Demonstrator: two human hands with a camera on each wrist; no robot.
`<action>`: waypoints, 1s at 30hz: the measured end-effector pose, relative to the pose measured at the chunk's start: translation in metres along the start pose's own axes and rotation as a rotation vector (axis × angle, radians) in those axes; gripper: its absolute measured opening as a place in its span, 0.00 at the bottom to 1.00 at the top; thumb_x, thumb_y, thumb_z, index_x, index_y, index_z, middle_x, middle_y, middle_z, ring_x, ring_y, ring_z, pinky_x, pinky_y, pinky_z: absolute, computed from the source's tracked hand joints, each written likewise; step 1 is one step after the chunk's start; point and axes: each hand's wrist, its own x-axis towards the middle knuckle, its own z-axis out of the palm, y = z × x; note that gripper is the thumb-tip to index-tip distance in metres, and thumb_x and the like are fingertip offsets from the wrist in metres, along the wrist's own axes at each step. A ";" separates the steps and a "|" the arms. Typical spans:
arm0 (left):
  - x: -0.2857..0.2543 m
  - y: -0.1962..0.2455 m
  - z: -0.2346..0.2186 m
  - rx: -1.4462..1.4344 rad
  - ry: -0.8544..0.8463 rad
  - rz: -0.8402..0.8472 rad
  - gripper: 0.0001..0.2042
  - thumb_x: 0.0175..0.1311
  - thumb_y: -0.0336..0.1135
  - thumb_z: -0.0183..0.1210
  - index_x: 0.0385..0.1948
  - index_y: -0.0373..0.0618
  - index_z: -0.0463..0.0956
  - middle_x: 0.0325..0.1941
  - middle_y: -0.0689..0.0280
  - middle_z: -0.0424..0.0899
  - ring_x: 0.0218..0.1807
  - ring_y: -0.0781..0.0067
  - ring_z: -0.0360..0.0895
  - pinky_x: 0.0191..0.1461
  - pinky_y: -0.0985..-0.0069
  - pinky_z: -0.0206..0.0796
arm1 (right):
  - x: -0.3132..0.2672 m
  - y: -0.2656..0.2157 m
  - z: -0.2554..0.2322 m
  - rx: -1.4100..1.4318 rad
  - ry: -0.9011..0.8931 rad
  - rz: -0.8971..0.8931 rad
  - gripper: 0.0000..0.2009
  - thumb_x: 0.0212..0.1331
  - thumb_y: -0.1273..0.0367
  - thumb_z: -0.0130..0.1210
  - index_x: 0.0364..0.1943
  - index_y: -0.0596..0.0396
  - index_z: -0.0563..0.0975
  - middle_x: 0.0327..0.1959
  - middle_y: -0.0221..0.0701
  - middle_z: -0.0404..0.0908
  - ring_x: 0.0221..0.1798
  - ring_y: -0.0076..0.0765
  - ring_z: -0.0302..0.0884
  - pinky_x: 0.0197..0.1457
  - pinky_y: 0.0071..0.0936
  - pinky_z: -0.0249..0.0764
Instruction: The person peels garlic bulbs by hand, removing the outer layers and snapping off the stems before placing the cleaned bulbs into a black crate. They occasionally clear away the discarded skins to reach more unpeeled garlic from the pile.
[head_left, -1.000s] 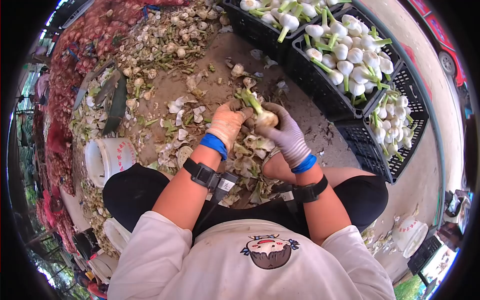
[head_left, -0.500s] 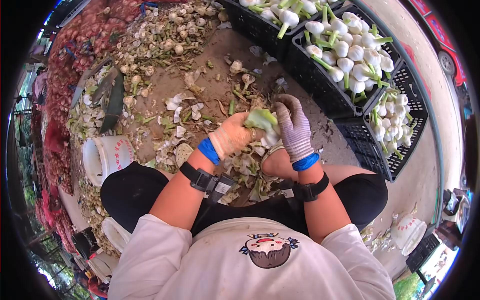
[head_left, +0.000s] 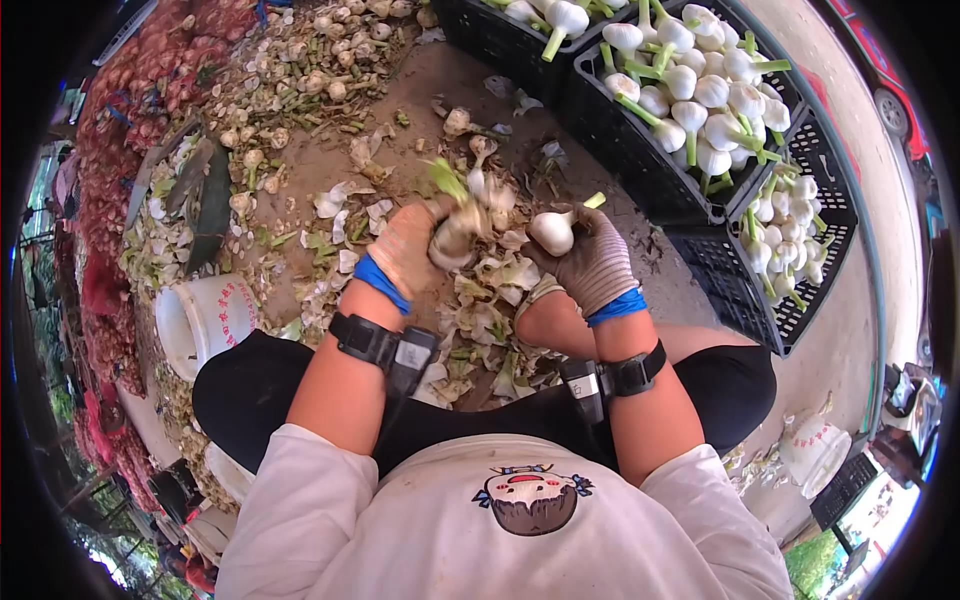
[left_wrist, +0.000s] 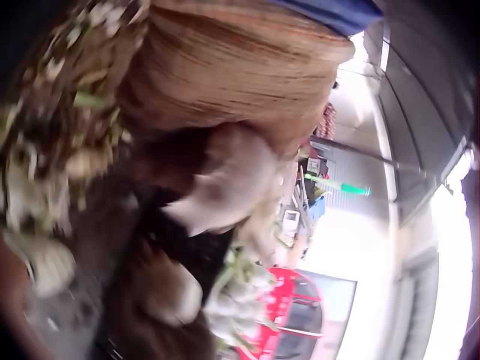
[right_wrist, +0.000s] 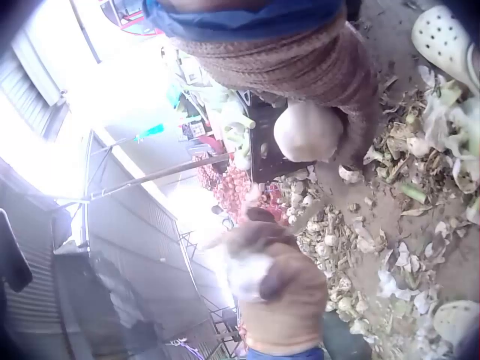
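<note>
The gloved right hand (head_left: 590,258) holds a clean white garlic bulb (head_left: 552,232), whose short cut green stem points up and right; its fingers curl round the bulb in the right wrist view. Left of it, the gloved left hand (head_left: 407,248) grips a blurred mass of peeled-off garlic skin (head_left: 462,232) with a green leafy tip. In the left wrist view that pale skin (left_wrist: 234,180) hangs from the curled fingers. The two hands are apart, above a heap of loose skins (head_left: 490,290) on the ground.
Black crates (head_left: 640,165) of trimmed white garlic stand at the upper right. Dirty bulbs and stem scraps (head_left: 330,75) lie at the upper left, beside red net sacks (head_left: 130,130). A white bucket (head_left: 205,320) stands by the left knee, and a shoe (head_left: 540,292) is below the hands.
The hands, together around one garlic earlier, have moved apart. The left has gone left with the skin, and the white bulb now shows bare in the right.
</note>
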 end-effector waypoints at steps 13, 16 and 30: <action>0.036 -0.027 0.038 0.359 -0.178 0.103 0.21 0.59 0.45 0.57 0.48 0.40 0.69 0.44 0.60 0.78 0.43 0.66 0.77 0.47 0.68 0.70 | 0.006 -0.014 0.006 -0.079 -0.221 -0.231 0.13 0.61 0.60 0.48 0.34 0.57 0.73 0.39 0.39 0.75 0.45 0.39 0.73 0.45 0.36 0.74; 0.024 -0.029 0.074 0.130 -0.070 -0.015 0.19 0.58 0.44 0.59 0.45 0.42 0.71 0.38 0.65 0.79 0.34 0.73 0.77 0.38 0.76 0.70 | 0.006 -0.012 0.008 -0.250 -0.117 -0.395 0.16 0.63 0.58 0.47 0.31 0.59 0.73 0.36 0.37 0.76 0.38 0.33 0.74 0.40 0.31 0.73; 0.016 -0.039 0.098 0.194 -0.094 0.065 0.16 0.56 0.35 0.60 0.45 0.41 0.72 0.39 0.64 0.79 0.38 0.72 0.76 0.39 0.77 0.70 | -0.013 -0.018 0.012 -0.513 -0.048 -0.647 0.18 0.63 0.57 0.48 0.33 0.61 0.76 0.28 0.30 0.77 0.31 0.22 0.73 0.36 0.20 0.70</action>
